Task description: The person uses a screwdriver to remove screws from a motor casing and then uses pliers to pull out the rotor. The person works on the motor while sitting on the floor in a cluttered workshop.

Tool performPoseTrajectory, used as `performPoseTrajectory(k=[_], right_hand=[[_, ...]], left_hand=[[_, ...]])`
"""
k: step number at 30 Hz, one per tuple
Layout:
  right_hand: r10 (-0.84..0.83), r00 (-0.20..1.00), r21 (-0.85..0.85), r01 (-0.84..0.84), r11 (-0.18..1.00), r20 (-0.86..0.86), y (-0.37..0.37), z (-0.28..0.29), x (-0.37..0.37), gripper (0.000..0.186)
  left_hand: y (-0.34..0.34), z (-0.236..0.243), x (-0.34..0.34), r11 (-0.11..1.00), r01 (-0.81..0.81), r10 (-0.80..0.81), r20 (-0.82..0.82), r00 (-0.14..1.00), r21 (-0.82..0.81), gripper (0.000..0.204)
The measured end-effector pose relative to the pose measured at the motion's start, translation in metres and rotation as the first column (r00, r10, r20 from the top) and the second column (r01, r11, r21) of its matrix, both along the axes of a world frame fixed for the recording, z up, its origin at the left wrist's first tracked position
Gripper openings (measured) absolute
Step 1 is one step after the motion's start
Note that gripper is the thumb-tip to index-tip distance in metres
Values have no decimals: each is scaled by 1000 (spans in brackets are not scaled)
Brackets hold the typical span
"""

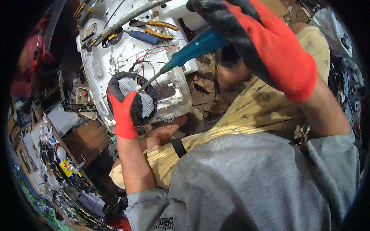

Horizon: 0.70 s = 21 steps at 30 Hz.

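My left hand, in a red and black glove, grips a finned metal heatsink over the white plastic base. My right hand, gloved the same way, is closed around the top of a long teal-handled screwdriver. Its shaft slants down to the heatsink, near my left thumb; whether the tip touches it I cannot tell. Loose red, black and blue wires lie around the heatsink on the base.
Pliers with yellow handles and a blue-handled tool lie at the back of the base, near a grey tube or rod. Cluttered boards and scrap fill the left; brown debris is under the base's right edge.
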State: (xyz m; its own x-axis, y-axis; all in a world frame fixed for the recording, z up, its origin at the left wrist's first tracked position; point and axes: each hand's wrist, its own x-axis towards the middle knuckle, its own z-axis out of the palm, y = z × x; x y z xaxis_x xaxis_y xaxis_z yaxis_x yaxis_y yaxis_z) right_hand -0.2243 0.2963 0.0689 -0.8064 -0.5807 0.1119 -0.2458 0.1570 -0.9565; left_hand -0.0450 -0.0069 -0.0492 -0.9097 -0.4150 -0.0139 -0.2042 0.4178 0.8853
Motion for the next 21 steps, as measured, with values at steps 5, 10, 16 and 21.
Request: performPoseTrajectory(k=[5,10,16,21], right_hand=[[208,870,107,-283,953,447,27,19,-20,39],[57,927,151,-121,981,369,31,0,2,41],[9,864,17,-20,1000,503,31,-22,1,30],[-93,875,103,50,993,476,41,-37,-7,40]], left_hand=[[-8,-3,3,1000,22,-22,14,1000,5,54],[-2,-3,-2,994,106,-106,-45,993,-5,56],[6,5,0,997,-73,74,-23,997,22,68],[8,12,6,988,-49,63,99,993,-145,81]])
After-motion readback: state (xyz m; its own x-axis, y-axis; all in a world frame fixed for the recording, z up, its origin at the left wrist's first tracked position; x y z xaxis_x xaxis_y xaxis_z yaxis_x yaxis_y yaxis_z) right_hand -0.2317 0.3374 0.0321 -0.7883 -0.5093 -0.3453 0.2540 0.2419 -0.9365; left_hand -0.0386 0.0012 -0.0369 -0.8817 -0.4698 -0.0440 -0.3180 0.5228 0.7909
